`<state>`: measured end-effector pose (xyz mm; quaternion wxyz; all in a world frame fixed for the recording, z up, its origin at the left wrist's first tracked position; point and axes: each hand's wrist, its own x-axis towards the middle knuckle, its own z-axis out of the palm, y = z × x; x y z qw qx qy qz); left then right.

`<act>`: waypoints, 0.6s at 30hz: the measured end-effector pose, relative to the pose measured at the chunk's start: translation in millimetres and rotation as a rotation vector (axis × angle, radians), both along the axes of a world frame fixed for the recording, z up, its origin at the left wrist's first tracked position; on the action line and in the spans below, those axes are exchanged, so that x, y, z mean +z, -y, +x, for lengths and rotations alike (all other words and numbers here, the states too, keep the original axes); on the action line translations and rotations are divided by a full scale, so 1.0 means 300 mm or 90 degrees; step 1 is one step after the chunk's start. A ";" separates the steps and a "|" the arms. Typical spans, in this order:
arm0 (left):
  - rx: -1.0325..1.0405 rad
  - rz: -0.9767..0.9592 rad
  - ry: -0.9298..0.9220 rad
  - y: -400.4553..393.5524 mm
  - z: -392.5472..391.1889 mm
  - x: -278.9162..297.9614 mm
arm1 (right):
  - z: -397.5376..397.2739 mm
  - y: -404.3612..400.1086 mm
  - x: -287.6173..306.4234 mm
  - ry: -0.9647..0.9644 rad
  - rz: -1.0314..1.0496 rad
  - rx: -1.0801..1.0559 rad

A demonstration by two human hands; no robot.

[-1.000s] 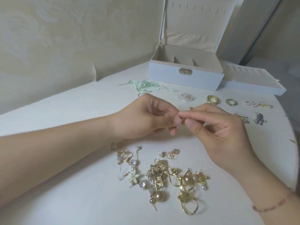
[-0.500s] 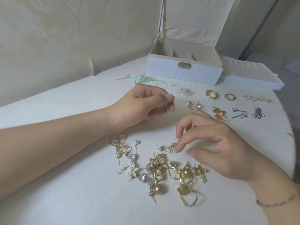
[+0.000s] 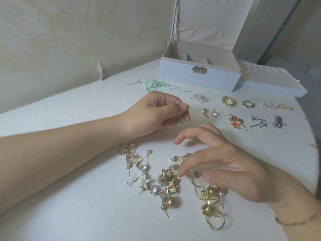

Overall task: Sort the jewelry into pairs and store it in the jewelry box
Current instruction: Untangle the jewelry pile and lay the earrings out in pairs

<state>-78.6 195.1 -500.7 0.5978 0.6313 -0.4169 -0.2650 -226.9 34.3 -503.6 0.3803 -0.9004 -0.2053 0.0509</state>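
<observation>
A second ago both my hands met over one small gold earring; now only my left hand [image 3: 152, 113] has it, and my right hand [image 3: 224, 164] has dropped to the pile [image 3: 173, 181] of unsorted pieces near me on the table [image 3: 69, 214]. I judge that I am hunting for this earring's mate, so this pair is only half made.

My left fingers [image 3: 182, 107] curl in and pinch the earring [image 3: 183, 117], which dangles below them, clear of the table. My right fingers [image 3: 192, 162] are loosely bent and spread, holding nothing, hovering just above the gold tangle; whether a tip touches it I cannot tell.

Beyond my hands, sorted pairs [image 3: 243, 110] lie in two rows. The box [image 3: 199, 77] stands open behind them; no jewelry shows in what I can see of it.
</observation>
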 end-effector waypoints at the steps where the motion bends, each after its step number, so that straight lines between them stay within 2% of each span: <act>1: 0.002 0.000 0.000 0.001 0.001 -0.001 | 0.000 -0.006 -0.001 0.011 -0.013 0.009; 5: -0.007 -0.005 -0.001 0.000 0.000 -0.002 | -0.004 -0.031 -0.005 0.028 -0.071 0.042; 8: -0.012 -0.008 -0.006 0.000 -0.001 -0.004 | -0.008 -0.035 0.000 0.031 -0.043 0.050; 13: -0.003 0.000 -0.008 0.001 0.001 -0.002 | -0.002 -0.023 -0.006 0.062 0.004 -0.026; 18: -0.003 0.005 -0.009 0.000 0.003 -0.003 | 0.000 -0.028 -0.019 0.072 -0.051 -0.024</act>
